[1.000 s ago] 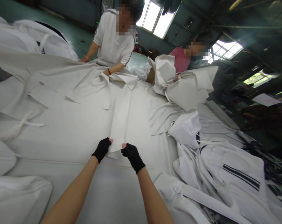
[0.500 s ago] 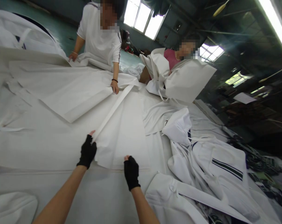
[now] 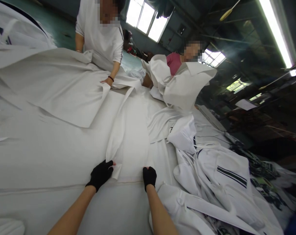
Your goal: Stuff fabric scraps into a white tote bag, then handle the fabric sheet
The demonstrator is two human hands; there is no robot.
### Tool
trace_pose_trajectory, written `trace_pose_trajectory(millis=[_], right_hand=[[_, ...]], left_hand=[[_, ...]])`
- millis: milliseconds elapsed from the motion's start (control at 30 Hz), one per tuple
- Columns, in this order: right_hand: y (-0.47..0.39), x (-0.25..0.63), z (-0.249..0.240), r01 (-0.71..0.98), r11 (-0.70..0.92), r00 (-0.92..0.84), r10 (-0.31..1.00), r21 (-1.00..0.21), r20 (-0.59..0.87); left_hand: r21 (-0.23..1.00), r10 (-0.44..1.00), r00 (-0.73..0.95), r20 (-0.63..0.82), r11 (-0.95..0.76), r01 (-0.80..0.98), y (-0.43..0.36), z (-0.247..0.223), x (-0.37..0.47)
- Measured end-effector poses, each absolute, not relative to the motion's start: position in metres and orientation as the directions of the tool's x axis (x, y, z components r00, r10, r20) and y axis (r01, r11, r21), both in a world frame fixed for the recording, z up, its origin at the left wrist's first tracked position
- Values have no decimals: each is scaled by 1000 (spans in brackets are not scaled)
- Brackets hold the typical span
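Wearing a black fingerless glove, my left hand is closed on the near edge of a narrow white fabric strip, whose corner turns up beside the fingers. To its right my right hand, gloved the same way, is closed at the near edge of the flat white fabric; what its fingertips pinch is hidden. Farther left lies a large loose white sheet, and a co-worker's hand rests on its folded edge.
White garments with dark green stripes are heaped at the right, beside a white hooded piece. Across the table stands a person in white. A second person in pink holds up bunched white cloth.
My left hand has moved right and nearer, drawing the strip's edge along. My right hand has shifted slightly right. The co-worker's hand and the large sheet have moved, and the sheet is more rumpled.
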State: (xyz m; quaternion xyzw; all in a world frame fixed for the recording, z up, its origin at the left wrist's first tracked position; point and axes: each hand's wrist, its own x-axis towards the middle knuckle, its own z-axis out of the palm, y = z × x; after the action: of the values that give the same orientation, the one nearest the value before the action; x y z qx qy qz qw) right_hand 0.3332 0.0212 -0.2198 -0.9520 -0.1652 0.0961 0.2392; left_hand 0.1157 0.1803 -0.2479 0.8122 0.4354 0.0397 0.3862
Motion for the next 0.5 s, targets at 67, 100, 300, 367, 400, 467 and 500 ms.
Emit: trace_pose_trajectory(millis=[67,100,300,367,400,467,500], right_hand=[[20,335,-217,277,-809,922,376,-519,-95],[20,334,-216,290,-796,919,387,-531,-79],[36,323,-202,476,-610,826,558,-634,82],[44,323,-198,472,-531,780,623,-704,53],[47,324,-197,456,-497,759,650,-738,30],[52,327,-194,430,-440,718,696,-788,3],[54,328,-192,430,-416,701,713,-801,6]], left_hand=[[702,726,640,-252,-319,637,187,-250,114],[717,723,646,-247,-313,623,190,-250,113],[761,752,614,-239,-247,600,191,-258,118],[772,758,610,-233,-238,590,189,-261,119],[776,759,609,-229,-235,585,188,-263,120],[785,764,607,-217,-233,574,187,-266,120],[789,767,607,-208,-235,568,187,-267,120]])
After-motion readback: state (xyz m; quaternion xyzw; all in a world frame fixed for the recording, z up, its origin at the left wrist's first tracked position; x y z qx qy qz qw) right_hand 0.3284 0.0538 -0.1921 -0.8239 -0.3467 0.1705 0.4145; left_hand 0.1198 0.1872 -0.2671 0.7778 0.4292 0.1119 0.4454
